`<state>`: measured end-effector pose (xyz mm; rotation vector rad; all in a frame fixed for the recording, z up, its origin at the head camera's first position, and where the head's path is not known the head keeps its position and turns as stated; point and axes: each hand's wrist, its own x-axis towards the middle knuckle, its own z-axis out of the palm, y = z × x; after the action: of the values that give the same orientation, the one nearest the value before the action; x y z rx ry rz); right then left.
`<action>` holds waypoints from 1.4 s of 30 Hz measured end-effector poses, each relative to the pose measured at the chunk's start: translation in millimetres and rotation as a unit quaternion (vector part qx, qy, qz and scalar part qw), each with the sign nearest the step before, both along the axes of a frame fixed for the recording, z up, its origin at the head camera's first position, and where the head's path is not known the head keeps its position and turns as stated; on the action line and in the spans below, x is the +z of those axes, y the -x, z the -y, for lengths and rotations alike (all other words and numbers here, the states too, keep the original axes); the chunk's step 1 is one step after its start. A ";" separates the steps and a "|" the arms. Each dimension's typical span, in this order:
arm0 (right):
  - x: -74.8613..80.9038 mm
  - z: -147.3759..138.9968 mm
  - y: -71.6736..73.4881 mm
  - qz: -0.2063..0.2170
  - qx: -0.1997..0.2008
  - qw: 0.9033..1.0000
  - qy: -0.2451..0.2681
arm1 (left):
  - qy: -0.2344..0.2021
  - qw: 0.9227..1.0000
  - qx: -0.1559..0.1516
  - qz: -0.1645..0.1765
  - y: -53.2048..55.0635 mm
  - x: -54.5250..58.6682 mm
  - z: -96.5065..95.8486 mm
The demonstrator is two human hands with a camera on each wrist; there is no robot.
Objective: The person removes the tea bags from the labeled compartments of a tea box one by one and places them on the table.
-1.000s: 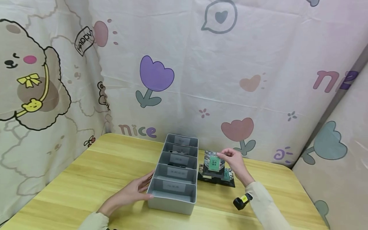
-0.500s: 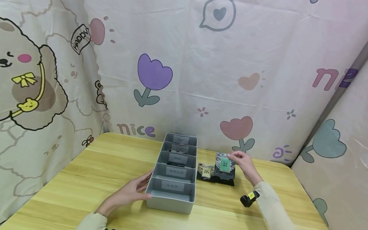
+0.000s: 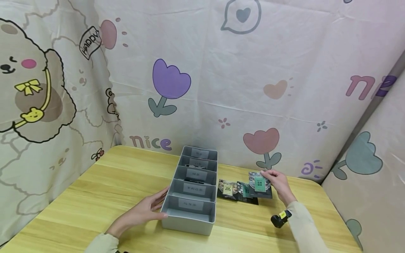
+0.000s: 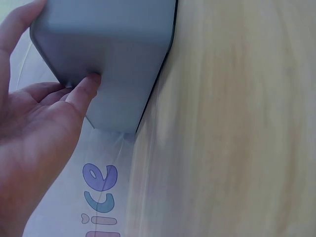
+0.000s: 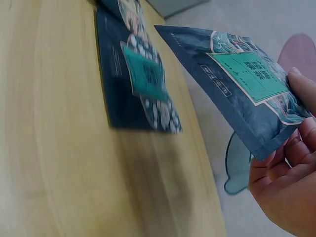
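A long grey divided storage box (image 3: 188, 225) stands on the table, with a paper label in each compartment. My left hand (image 3: 143, 213) holds its near left corner, thumb at the front rim and fingers against the left side wall (image 4: 126, 79). To the right of the box, my right hand (image 3: 278, 183) pinches the top right corner of a dark sachet (image 3: 260, 185) with a green label, raised above the table in the right wrist view. A second green-labelled sachet (image 5: 121, 111) lies below it, partly covered in the head view, beside a yellow-labelled sachet (image 3: 227, 189).
Small dark items (image 3: 194, 181) lie in two of the box's middle compartments. The wooden table (image 3: 139, 172) meets a printed cloth (image 3: 209, 88) at the back. A black wrist camera (image 3: 280, 219) sits on the right wrist.
My right hand has carried the green-labelled sachet to the right, off the other two sachets, which show more of their labels now. The left hand has stayed on the box.
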<state>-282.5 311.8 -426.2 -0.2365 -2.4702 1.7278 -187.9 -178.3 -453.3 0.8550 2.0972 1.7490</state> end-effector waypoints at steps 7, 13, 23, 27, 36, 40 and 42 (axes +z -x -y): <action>-9.2 -14.9 -1.7 0.023 -0.021 0.999 -0.026 | -0.001 1.000 0.001 0.003 -0.5 0.1 0.9; -15.6 -25.1 -3.8 0.041 -0.031 0.998 -0.038 | -0.003 1.000 -0.004 0.007 -0.6 -0.1 0.6; -20.9 -36.6 -7.3 0.055 -0.015 0.997 -0.057 | 0.002 1.000 0.002 0.014 -1.8 0.4 0.4; -24.4 -37.0 -7.1 0.049 -0.017 0.996 -0.069 | 0.001 1.000 0.002 0.010 -1.4 -0.5 0.7; -31.1 -38.0 -3.4 0.040 -0.024 0.996 -0.078 | -0.012 1.000 -0.006 0.006 -0.3 -1.6 0.2; -33.9 -39.3 -3.6 0.043 -0.027 0.995 -0.083 | -0.015 1.000 -0.008 0.005 -0.1 -2.1 0.5; -34.9 -40.4 -4.0 0.045 -0.031 0.995 -0.084 | -0.016 1.000 -0.009 0.005 -0.1 -2.3 0.6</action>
<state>-278.4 352.2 -461.1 -0.3774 -2.6242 1.5067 -187.8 -178.9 -455.6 0.8693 2.0552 1.7786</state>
